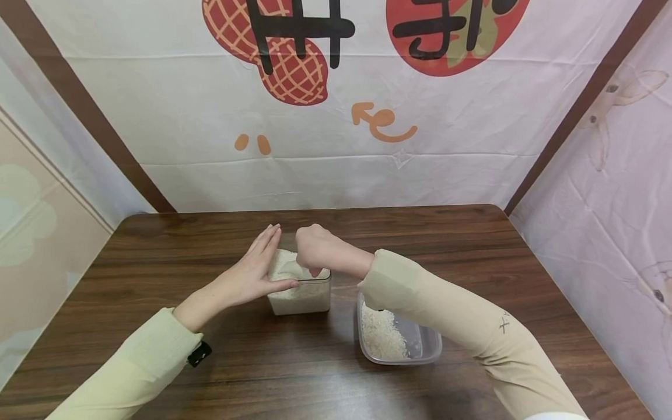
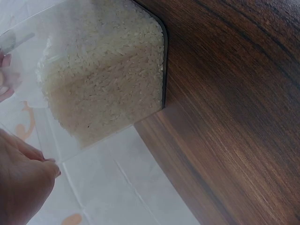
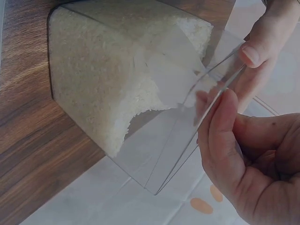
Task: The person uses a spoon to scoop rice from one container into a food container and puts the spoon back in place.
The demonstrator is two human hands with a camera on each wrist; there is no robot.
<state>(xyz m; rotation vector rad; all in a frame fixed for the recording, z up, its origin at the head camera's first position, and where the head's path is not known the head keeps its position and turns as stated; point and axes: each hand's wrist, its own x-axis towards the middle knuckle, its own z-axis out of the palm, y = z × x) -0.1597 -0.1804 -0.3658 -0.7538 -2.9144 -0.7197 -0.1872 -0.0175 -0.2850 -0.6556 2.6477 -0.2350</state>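
Right hand (image 1: 326,249) clamped round a translucent plastic scoop (image 1: 291,270) in a clear rectangular plastic container (image 1: 310,300) of white rice.
Left hand (image 1: 245,280) touches its nine-o'clock side, fingers straight, thumb apart; a shallow clear plastic tub (image 1: 427,338) lies at four o'clock on the brown wood-grained bench (image 1: 252,373).

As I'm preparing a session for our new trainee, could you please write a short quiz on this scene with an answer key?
1. True or false: the left hand touches the tall container.
2. In the head view, what partly covers the shallow box? A) the left sleeve; B) the right sleeve; C) a lid.
3. Fill in the blank: both containers hold ____.

Key: 1. True. 2. B, the right sleeve. 3. Rice.
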